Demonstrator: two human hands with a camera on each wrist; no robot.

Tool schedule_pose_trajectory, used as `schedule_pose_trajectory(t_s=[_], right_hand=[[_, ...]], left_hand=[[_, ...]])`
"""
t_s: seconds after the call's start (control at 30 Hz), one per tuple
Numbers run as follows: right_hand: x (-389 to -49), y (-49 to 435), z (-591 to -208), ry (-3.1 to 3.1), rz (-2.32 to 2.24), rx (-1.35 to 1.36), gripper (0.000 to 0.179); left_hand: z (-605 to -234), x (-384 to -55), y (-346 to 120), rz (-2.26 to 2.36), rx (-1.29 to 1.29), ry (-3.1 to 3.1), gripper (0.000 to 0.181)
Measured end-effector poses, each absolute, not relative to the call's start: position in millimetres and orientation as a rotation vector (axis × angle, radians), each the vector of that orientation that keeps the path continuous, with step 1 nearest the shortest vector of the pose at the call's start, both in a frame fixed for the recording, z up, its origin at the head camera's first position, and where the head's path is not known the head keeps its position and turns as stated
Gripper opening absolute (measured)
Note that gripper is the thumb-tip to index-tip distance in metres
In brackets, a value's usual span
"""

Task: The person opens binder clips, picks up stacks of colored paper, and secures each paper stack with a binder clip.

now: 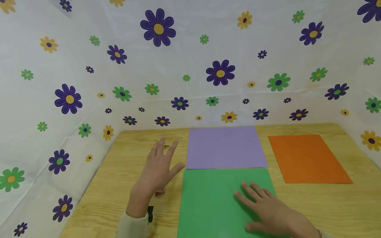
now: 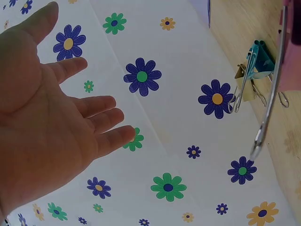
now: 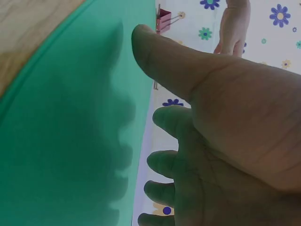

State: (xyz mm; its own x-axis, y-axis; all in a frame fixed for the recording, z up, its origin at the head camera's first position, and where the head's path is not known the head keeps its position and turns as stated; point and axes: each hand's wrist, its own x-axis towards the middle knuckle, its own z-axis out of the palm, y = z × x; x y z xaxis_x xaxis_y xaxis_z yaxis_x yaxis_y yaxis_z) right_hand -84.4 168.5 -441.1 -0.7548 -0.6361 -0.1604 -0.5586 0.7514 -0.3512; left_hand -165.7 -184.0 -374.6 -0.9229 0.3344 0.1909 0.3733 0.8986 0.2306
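My left hand (image 1: 156,172) hovers over the left part of the table with its fingers spread and nothing in its grasp. Beneath and around it are small binder clips: a gold one (image 1: 166,145) beyond the fingers, a pink one (image 1: 160,191) beside the wrist, and a black one (image 1: 150,214) by the sleeve. The left wrist view also shows a teal binder clip (image 2: 262,59). Fingers extended, my right hand (image 1: 266,210) is just above a green sheet (image 1: 211,201); its shadow falls on the sheet in the right wrist view, with a gap below the palm.
A purple sheet (image 1: 226,148) lies directly behind the green one. To the right is an orange sheet (image 1: 309,158), apart from both. The wooden table (image 1: 119,175) meets a white flower-print cloth (image 1: 184,59) at the back and sides.
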Motion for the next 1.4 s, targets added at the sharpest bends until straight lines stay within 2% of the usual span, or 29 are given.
schedule_pose_trajectory(t_s=[0.93,1.4], right_hand=[[-78.3,164.3,-441.4,2.578,-0.444,-0.872,0.084],[-76.7,166.2,-442.3,2.589,-0.434,-0.868,0.081]], left_hand=[[-379.9,-163.1,-215.8,-0.407,-0.427,-3.047,0.073],[-377.3,-160.2,-233.2,-0.455,-0.277,-3.237,0.075]])
